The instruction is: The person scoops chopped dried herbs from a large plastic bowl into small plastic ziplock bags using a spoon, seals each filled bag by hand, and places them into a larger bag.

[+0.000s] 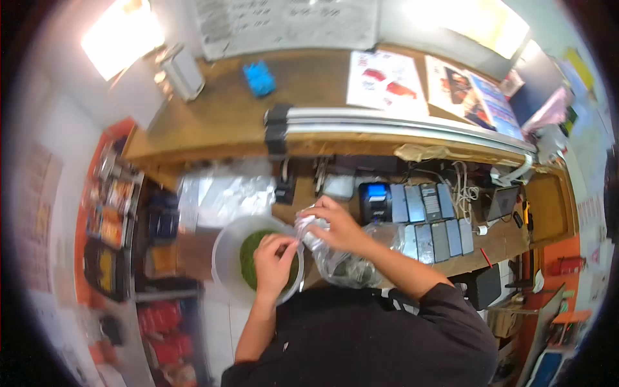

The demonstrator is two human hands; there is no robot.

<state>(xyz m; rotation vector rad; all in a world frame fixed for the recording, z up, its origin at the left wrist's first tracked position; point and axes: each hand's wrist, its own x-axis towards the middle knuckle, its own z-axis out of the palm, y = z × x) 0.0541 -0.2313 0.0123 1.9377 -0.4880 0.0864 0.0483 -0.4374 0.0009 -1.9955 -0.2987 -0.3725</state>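
Over the mouth of the white tub [222, 258], towards its right side, the left hand [273, 261] hangs with its fingers bent and drawn together near the clear plastic [305, 227]; whether they grip its edge, I cannot tell. Just beyond the tub's right rim, the right hand [330, 226] has its fingers closed on that same clear plastic, which is bunched up; the two hands are close together, the right one slightly farther from the body.

Inside the tub lies a green mass [250, 258], fine in texture, partly covered from view by the left hand; to the right of the tub, below the right hand, sits a large clear bag [351, 269] with something dark green inside.

Behind the tub, flat clear bags [225, 198] are spread on the counter [193, 253]; farther right of the tub, past the large clear bag, phones [422, 242] lie in two rows, with a dark device [376, 201] showing a blue screen at their left end; a red pen [485, 258] lies beyond them, to the right.

Above and behind the tub runs a wooden shelf [213, 122]; it carries a blue object [259, 79], printed sheets [387, 82] and long metal rails [400, 122] along its front edge.
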